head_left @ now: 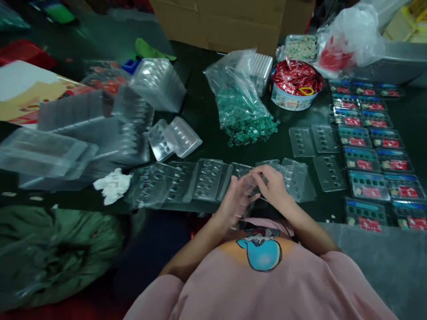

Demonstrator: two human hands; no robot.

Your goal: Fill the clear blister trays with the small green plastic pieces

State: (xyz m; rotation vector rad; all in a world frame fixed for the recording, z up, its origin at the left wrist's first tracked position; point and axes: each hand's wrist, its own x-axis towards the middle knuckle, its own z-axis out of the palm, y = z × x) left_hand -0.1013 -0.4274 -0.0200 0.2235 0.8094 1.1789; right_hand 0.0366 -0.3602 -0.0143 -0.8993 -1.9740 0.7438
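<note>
Clear plastic blister tray (pixel 248 184) pinched between left hand (pixel 233 202) and right hand (pixel 271 186); grip edges only, avoid flexing cavities.

A dark green table (pixel 200 115) is seen, filling most of the view. Cardboard boxes (pixel 230 22) are stacked at its far edge. A grey surface (pixel 383 262) is joined at the near right corner. The scene is dimly lit.
</note>
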